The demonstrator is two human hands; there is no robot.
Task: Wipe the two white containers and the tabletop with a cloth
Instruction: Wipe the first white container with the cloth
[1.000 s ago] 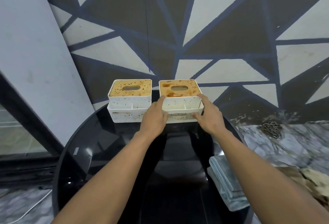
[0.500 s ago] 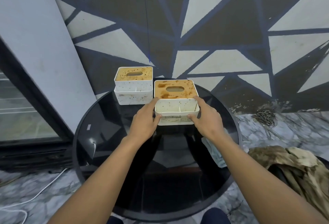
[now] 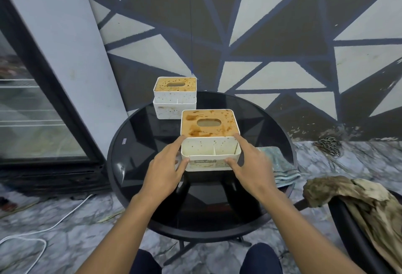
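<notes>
Two white containers with stained brown slotted lids stand on a round black glass table (image 3: 134, 156). The near container (image 3: 210, 141) sits at the table's middle. My left hand (image 3: 167, 169) grips its left side and my right hand (image 3: 250, 165) grips its right side, thumbs on the front wall, forefingers at the lid's corners. The far container (image 3: 175, 99), speckled with spots, stands at the table's back edge by the wall. A folded pale blue-grey cloth (image 3: 280, 167) lies on the table to the right of my right hand.
A glass-door fridge (image 3: 37, 104) stands at the left. A dark chair (image 3: 356, 236) draped with a dirty brown rag (image 3: 348, 195) is at the right. A white cable (image 3: 54, 225) runs over the marble floor. A chain (image 3: 328, 145) lies by the painted wall.
Both hands have pulled the right container from the back edge toward me to the table's middle. The other container stayed in place. The view has drawn back from the table.
</notes>
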